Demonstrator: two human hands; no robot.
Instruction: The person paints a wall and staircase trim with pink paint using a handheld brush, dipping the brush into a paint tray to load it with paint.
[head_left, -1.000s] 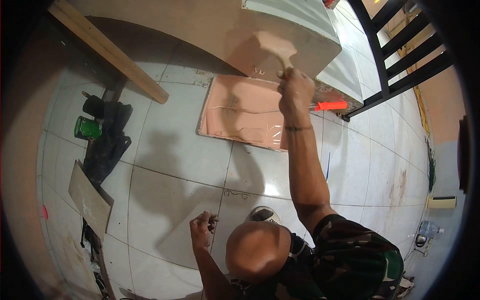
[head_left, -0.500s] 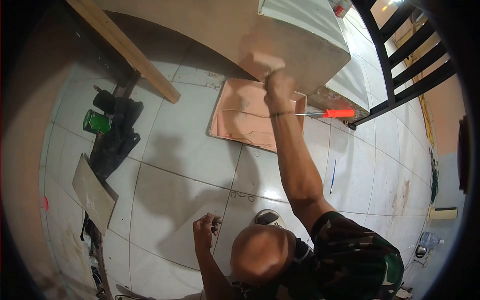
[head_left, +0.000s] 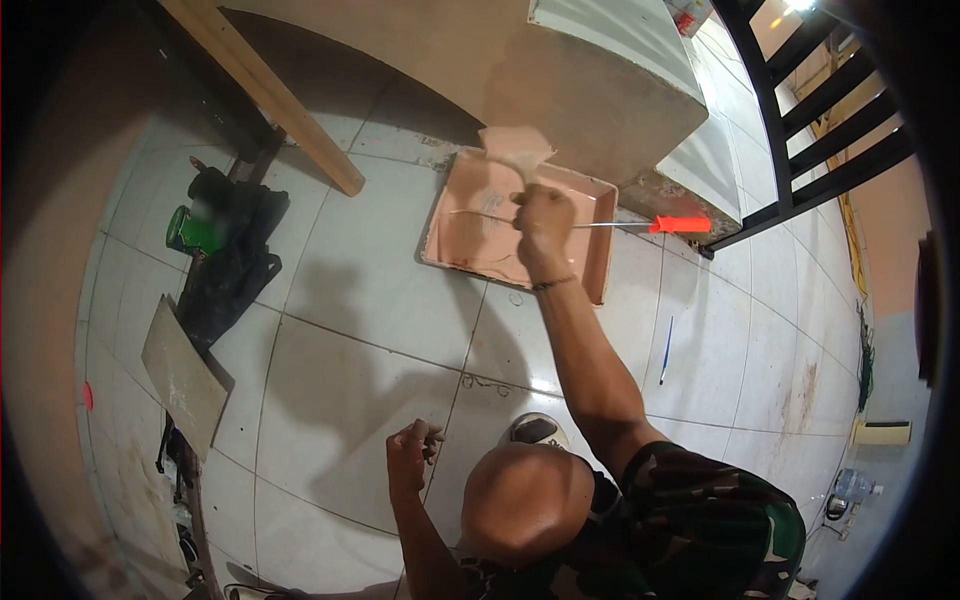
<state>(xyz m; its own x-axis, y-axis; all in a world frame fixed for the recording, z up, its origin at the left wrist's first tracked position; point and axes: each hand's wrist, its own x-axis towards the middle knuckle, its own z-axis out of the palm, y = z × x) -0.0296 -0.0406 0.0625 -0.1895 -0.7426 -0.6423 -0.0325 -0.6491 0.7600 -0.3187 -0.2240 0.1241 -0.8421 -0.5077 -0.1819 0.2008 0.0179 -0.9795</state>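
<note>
Wide paintbrush (head_left: 515,148), bristles loaded with pale pink paint, is pointing toward 11 o'clock over the tray's far rim. Rectangular paint tray (head_left: 462,232), coated pink inside, is lying flat at 12 o'clock.

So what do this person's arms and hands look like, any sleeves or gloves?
Both hands are bare, no gloves: left hand, right hand. A thin dark band circles the right wrist. The forearms are uncovered; a short camouflage sleeve in dark green, brown and black covers the right upper arm.
</note>
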